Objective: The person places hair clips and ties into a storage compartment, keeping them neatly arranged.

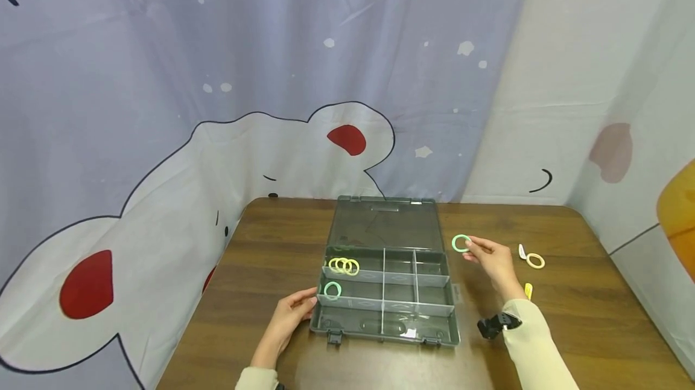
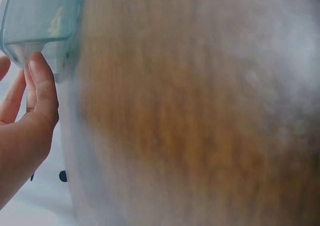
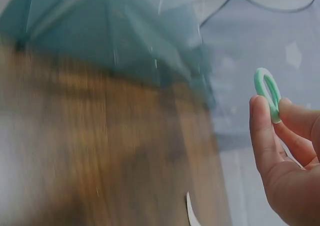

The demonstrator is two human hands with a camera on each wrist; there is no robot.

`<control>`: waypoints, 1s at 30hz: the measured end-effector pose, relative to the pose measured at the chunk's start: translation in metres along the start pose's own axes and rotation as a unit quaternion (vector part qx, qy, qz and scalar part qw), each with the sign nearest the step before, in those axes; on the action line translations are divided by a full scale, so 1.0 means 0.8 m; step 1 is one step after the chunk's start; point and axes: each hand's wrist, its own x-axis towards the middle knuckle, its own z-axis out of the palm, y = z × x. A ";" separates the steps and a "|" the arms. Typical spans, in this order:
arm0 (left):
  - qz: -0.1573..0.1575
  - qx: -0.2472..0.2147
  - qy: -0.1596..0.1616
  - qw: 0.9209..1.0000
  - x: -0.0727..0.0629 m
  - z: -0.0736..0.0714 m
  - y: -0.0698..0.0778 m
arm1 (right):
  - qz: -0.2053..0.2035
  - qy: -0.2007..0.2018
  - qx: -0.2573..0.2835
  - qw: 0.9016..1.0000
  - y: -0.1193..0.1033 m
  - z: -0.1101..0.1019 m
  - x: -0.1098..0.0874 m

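A grey see-through compartment box [image 1: 355,303] lies on the table with its lid [image 1: 387,224] folded back. My left hand [image 1: 290,316] holds the box at its left edge; in the left wrist view the fingertips [image 2: 41,68] meet the box's corner [image 2: 40,15]. To the right of the box, my right hand [image 1: 493,262] pinches a green ring [image 1: 453,244] between thumb and fingers, raised above the table. That green ring [image 3: 258,80] shows nearly edge-on in the right wrist view. Another green ring [image 1: 326,290] sits in the middle-left compartment, with several yellow rings [image 1: 355,267] overlapping behind it.
Right of my right hand lie a pale yellow ring [image 1: 535,266], a small white piece [image 1: 522,251] and a yellow piece [image 1: 528,289]. A printed curtain [image 1: 423,76] hangs behind the wooden table [image 1: 288,233].
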 end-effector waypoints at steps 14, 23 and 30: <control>-0.005 0.006 -0.005 1.000 0.006 -0.002 -0.002 | 0.007 -0.077 0.015 0.997 -0.009 0.099 -0.022; 0.019 0.011 -0.009 1.000 0.002 -0.004 -0.002 | 0.009 -0.135 0.014 0.991 -0.001 0.167 -0.035; 0.044 0.028 -0.001 0.999 -0.002 -0.003 -0.003 | 0.015 -0.168 0.019 0.986 0.003 0.208 -0.052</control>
